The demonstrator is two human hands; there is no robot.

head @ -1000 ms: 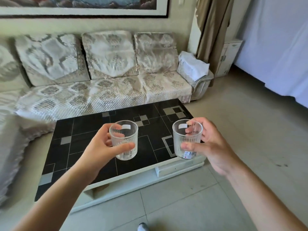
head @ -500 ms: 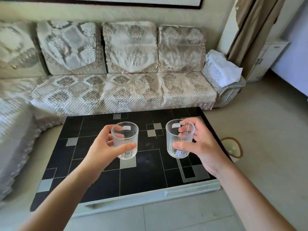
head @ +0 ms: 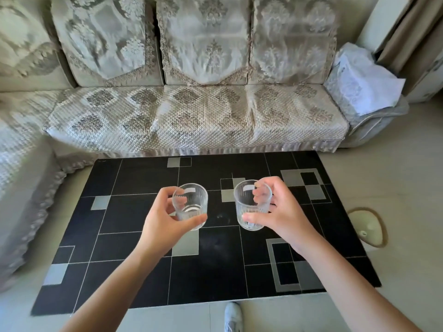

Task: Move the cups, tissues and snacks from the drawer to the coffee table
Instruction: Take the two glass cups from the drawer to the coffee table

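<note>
Living room, tiled floor. A long sofa (head: 196,116) with quilted, patterned covers runs along the back wall; three back cushions under lace throws. On its right arm sits a crumpled white cloth (head: 364,82). Curtain (head: 407,32) at far right.

In front of the sofa stands the coffee table (head: 134,281): low, with a black top marked by thin white grid lines and grey square inlays. A round pale object with a brown rim (head: 368,227) lies on the floor beside the table's right edge. Toe of a light shoe (head: 233,316) shows at the bottom edge, on the near side of the table.

Both forearms reach in from below, over the table top.

Left hand (head: 165,221): fingers curled round a clear ribbed glass cup (head: 190,206), thumb across the near side, fingers behind. Cup upright, empty, held above the table's middle.

Right hand (head: 279,212): grips a second clear ribbed cup (head: 251,204) the same way, thumb on the near wall, fingers showing through the glass at the far side. Upright, empty.

The two cups are side by side, near each other but apart. Whether either base touches the table cannot be told from this angle.
</note>
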